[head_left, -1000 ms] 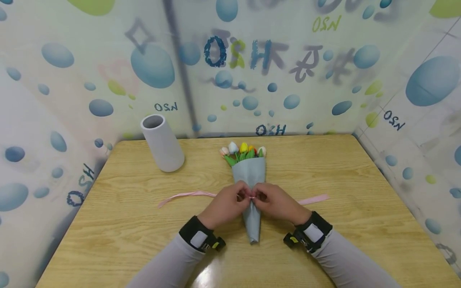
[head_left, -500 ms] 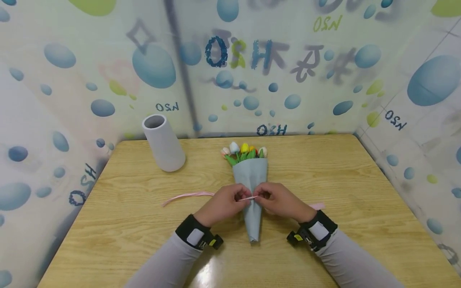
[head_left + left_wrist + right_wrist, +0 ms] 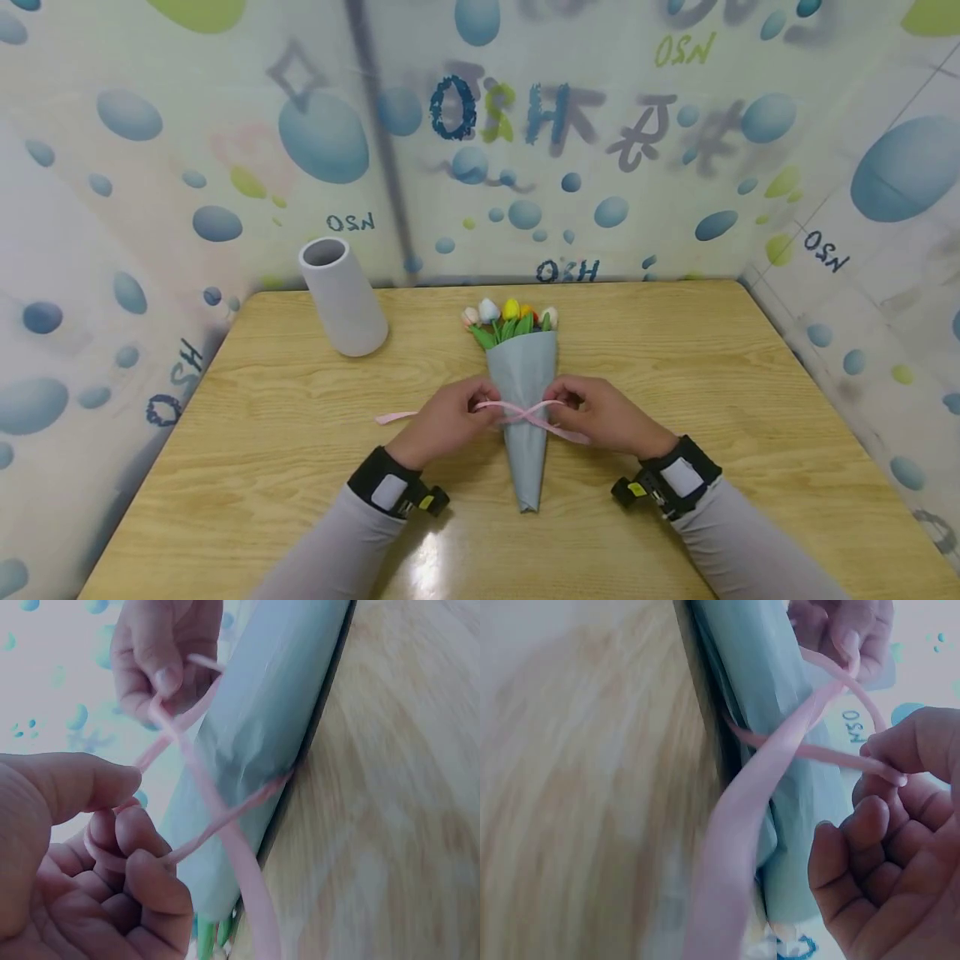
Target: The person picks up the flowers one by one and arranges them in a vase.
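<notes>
A bouquet of tulips (image 3: 511,310) in pale blue wrapping paper (image 3: 521,367) lies on the wooden table, blooms toward the back. Across the narrow middle of the wrap runs a pink ribbon (image 3: 522,413), its strands crossing in front of the paper. My left hand (image 3: 452,419) pinches one strand between thumb and curled fingers at the left side of the wrap. On the other side, my right hand (image 3: 603,414) pinches another strand; in the right wrist view its thumb (image 3: 911,742) presses the ribbon against the index finger. One loose tail hangs down close to each wrist camera.
Back left on the table (image 3: 712,358) stands a white vase (image 3: 345,304), its mouth open. A printed curtain-like backdrop (image 3: 517,167) with blue and green spots rises behind the table and along both sides.
My hands have moved apart from the middle of the wrap, drawing the ribbon strands into a visible crossing. The left tail has slid inward toward my hand, and the right tail has shifted in too.
</notes>
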A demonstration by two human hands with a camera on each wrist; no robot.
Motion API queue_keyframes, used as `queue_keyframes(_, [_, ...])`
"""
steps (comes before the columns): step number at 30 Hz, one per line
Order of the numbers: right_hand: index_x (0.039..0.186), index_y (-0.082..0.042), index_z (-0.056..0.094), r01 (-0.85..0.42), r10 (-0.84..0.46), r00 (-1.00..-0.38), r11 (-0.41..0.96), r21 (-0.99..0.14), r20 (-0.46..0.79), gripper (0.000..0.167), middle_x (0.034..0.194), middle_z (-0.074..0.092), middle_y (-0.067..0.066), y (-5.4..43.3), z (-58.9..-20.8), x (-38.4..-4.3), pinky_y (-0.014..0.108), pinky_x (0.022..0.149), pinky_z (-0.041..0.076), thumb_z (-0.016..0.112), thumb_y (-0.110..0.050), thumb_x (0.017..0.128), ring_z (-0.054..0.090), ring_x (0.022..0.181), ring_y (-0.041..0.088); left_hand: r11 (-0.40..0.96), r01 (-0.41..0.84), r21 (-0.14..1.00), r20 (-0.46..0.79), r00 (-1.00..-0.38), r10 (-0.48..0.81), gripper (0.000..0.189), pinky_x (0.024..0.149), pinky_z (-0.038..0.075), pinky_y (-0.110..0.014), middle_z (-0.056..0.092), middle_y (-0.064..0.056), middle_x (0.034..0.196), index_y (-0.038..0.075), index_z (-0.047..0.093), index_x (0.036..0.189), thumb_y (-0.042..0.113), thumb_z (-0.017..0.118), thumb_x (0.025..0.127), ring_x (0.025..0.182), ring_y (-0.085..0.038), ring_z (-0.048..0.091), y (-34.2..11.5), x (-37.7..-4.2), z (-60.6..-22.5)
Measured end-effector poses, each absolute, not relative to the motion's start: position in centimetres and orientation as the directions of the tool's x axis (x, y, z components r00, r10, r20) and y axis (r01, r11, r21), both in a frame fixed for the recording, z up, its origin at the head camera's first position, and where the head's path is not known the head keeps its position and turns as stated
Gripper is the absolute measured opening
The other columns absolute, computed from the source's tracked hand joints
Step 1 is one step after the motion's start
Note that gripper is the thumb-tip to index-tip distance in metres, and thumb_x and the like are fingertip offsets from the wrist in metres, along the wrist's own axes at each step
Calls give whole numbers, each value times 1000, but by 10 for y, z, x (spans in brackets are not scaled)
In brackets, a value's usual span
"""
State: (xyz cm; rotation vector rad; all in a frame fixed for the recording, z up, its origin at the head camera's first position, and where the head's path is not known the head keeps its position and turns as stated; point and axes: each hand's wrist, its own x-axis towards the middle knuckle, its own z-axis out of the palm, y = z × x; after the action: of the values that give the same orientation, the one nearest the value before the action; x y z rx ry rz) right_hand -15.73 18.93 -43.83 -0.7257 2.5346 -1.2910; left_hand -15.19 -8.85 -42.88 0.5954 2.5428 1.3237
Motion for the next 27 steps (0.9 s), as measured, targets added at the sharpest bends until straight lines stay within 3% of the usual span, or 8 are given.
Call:
queue_keyframes(8, [102, -9, 70, -308, -420, -904, 518, -798, 76, 6, 91, 67, 2, 209, -440, -157, 25, 71, 49, 65, -10, 101, 58, 82, 13, 550, 202, 810, -23, -927, 374, 6, 62, 40, -23, 55, 4, 79, 15, 72, 102, 20, 70, 99, 71, -12, 49, -117, -150, -428])
queue_keyframes(12, [104, -7, 68, -233, -403, -913, 400, -887, 58, 6, 103, 70, 8, 218, -445, -157, 28, 79, 57, 61, -8, 103, 65, 91, 14, 575, 163, 802, -48, -942, 333, 11, 63, 41, -24, 56, 3, 81, 13, 72, 107, 21, 71, 99, 73, -13, 50, -135, -147, -425])
queue_keyframes(18, [115, 8, 57, -96, -402, -916, 231, -968, -5, 20, 99, 66, 8, 231, -447, -156, 33, 87, 62, 59, -9, 105, 71, 92, 11, 608, 150, 780, -52, -952, 302, 17, 69, 45, -26, 61, 1, 87, 13, 71, 113, 24, 70, 100, 80, -14, 54, -165, -139, -425])
queue_keyframes(22, [118, 3, 59, -100, -365, -931, 321, -942, -25, 23, 91, 62, 5, 241, -446, -155, 29, 77, 59, 62, -16, 105, 66, 83, 12, 628, 128, 767, -63, -960, 273, 21, 73, 48, -27, 68, 1, 94, 12, 70, 116, 26, 69, 101, 83, -13, 57, -185, -133, -425])
queue_keyframes(27, [115, 0, 63, -133, -297, -955, 494, -859, -23, 23, 83, 56, 4, 257, -442, -152, 25, 60, 46, 65, -20, 104, 53, 70, 11, 660, 101, 745, -76, -969, 233, 25, 68, 45, -26, 65, -2, 92, 8, 69, 121, 25, 65, 103, 78, -16, 54, -212, -128, -422])
